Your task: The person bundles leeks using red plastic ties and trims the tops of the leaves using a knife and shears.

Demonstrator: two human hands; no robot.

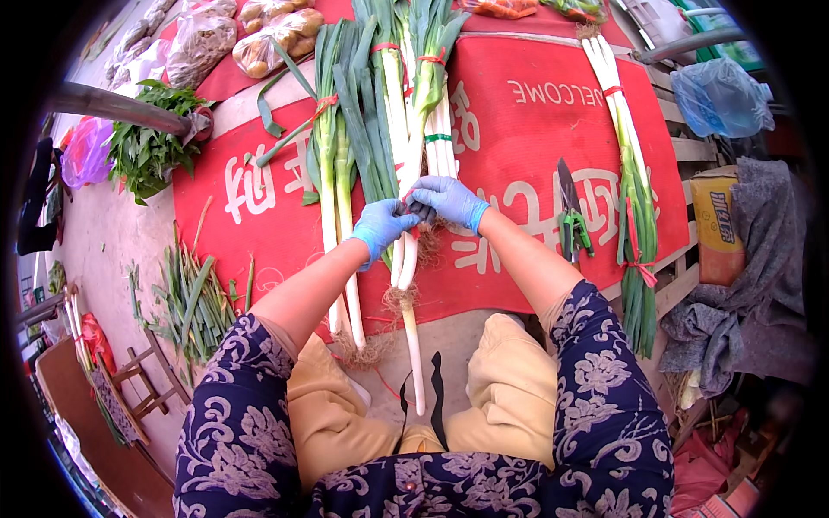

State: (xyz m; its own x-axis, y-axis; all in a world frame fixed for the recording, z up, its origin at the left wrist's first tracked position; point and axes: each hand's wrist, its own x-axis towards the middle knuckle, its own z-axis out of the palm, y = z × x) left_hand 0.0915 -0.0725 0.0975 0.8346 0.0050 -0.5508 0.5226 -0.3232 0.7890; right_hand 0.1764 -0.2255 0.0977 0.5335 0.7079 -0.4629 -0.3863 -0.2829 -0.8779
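My left hand [382, 228] and my right hand [448, 199], both in blue gloves, meet over the white stalks of a leek bundle [407, 262]. Fingertips of both pinch a thin red tie [409, 194] around the stalks; the exact grip is partly hidden. The bundle's roots face me, and one long white stalk [414, 362] reaches past the mat's edge above my lap. Higher up, a second red tie [432, 58] binds its green leaves. Left of it lies a tied leek bundle [328, 213]; just beyond my right hand is one with a green band [438, 137].
On the red mat [505, 129], a knife [568, 184] and green-handled pruning shears [574, 232] lie right of my hands. Further right is another leek bundle [625, 136]. Leaf trimmings [191, 298] lie left on the ground. Bagged potatoes [278, 42] sit at the back.
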